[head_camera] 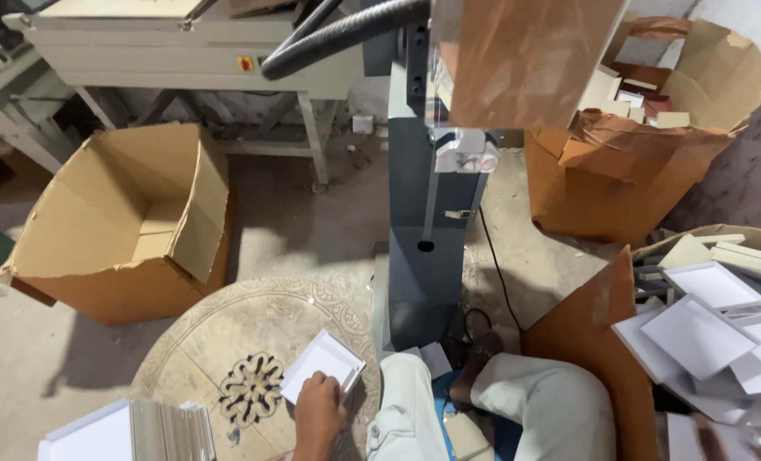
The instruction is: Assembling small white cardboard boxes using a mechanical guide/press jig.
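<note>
The round carved bench (227, 341) lies under the left fingers, with a stack of flat white pieces (133, 431) on it well to their left and the grey machine column (427, 239) just beyond them to the right. The small white tray (322, 365) sits flat on the bench; the left hand (318, 410) rests at its near edge, fingers curled onto that edge, so it looks best kept flat and held by the rim. The right hand (722, 440) is blurred among white trays (705, 333) in the box; whether its fingers grip anything cannot be told.

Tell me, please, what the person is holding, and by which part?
The left hand grips a shallow white tray by its near corner; the right hand is out of view.
</note>
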